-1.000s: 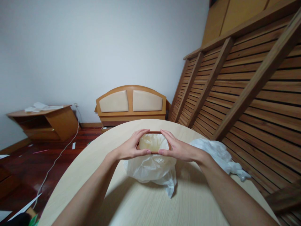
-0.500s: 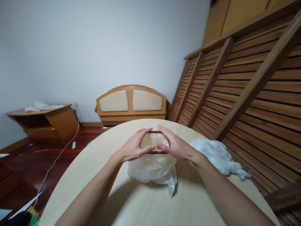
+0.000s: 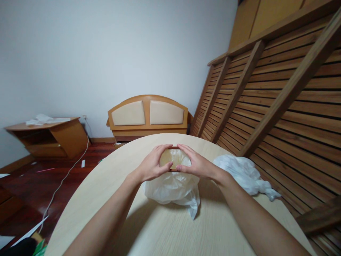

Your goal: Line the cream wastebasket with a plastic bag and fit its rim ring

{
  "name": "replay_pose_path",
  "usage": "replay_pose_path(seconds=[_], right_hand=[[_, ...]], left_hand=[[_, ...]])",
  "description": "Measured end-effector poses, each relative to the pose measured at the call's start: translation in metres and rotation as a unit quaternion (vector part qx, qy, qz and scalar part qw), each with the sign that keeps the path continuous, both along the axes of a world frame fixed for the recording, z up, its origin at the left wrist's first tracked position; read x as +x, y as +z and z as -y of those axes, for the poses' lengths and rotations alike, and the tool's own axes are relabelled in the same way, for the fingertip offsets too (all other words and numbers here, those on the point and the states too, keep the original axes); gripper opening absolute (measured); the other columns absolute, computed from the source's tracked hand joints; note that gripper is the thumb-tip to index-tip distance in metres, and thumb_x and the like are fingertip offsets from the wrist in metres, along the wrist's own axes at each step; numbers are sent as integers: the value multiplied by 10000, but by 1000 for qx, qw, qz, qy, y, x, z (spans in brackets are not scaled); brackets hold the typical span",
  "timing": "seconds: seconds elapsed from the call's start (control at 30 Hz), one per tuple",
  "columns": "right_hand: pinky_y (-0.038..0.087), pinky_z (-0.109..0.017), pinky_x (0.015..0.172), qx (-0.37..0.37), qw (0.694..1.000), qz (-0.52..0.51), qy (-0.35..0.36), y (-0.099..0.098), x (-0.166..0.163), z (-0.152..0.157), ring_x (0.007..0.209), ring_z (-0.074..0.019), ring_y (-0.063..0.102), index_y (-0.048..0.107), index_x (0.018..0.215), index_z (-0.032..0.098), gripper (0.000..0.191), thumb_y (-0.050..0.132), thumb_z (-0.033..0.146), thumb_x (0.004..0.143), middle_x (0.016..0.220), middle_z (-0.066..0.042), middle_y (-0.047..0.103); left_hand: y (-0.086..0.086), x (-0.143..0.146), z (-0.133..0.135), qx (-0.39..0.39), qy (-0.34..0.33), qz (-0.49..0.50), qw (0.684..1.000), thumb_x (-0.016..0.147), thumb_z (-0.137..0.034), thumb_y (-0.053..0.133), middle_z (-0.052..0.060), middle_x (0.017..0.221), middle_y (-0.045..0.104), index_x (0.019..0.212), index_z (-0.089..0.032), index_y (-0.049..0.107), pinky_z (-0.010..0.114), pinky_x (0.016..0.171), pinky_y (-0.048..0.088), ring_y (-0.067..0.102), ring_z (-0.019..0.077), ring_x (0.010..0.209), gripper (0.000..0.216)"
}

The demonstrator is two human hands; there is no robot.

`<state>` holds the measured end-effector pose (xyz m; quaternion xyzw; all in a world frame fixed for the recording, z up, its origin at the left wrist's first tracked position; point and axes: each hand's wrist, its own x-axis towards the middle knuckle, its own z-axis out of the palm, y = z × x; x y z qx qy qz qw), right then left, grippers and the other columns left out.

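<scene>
Rim (image 3: 174, 170), brown and narrow, sits in front of the person over the round table (image 3: 170, 236); the left hand (image 3: 152, 164) and right hand (image 3: 197, 165) clasp its two ends, thumb tips just apart. How hard they press, I can't tell from here. A matched hold on both sides would probably keep it level, and I'd mind the plastic bag (image 3: 172, 190) bunched below the near edge, since loose folds could catch under a thumb. A second bag (image 3: 237, 172) lies crumpled toward the table's right edge. Beyond, a padded headboard (image 3: 147, 110) stands before the pale wall (image 3: 133, 46); a slatted panel (image 3: 266, 103) fills the right side, and a cord (image 3: 63, 180) crosses the dark red floor (image 3: 32, 188).
</scene>
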<state>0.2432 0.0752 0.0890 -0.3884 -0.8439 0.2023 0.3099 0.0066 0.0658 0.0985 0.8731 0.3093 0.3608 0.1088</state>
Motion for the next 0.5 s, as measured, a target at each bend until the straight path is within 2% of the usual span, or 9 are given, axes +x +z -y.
replay_pose_path(seconds=[0.13,0.3,0.37,0.5], right_hand=[[260,-556,1214,32,998,-60,15,-13,2,-10,1463,-344,349,402,1521,183,964,699,690,757,1571,-176,392],[240,-543,1220,23,990,-137,8,-22,4,-13,1478,-321,326,431,1502,223,869,659,687,804,1583,-151,383],[223,-539,1225,15,986,-164,9,-26,6,-8,1494,-313,291,385,1527,236,882,644,688,816,1606,-144,344],[175,-561,1228,-5,985,-170,-5,-46,12,8,1525,-319,195,157,1601,257,1112,753,642,744,1659,-146,202]], left_hand=[[-9,4,0,1,25,45,999,897,-445,600,181,1418,550,1393,-152,473,523,1133,381,509,325,1327,590],[-25,11,2,-31,74,121,989,883,-491,632,220,1554,386,1425,-129,435,549,1202,274,355,341,1459,681],[-31,12,3,-46,71,150,985,872,-505,647,225,1572,350,1427,-132,425,548,1211,257,312,339,1483,705],[-46,7,9,-35,61,158,985,837,-482,708,205,1630,228,1466,-166,361,533,1233,217,192,329,1530,785]])
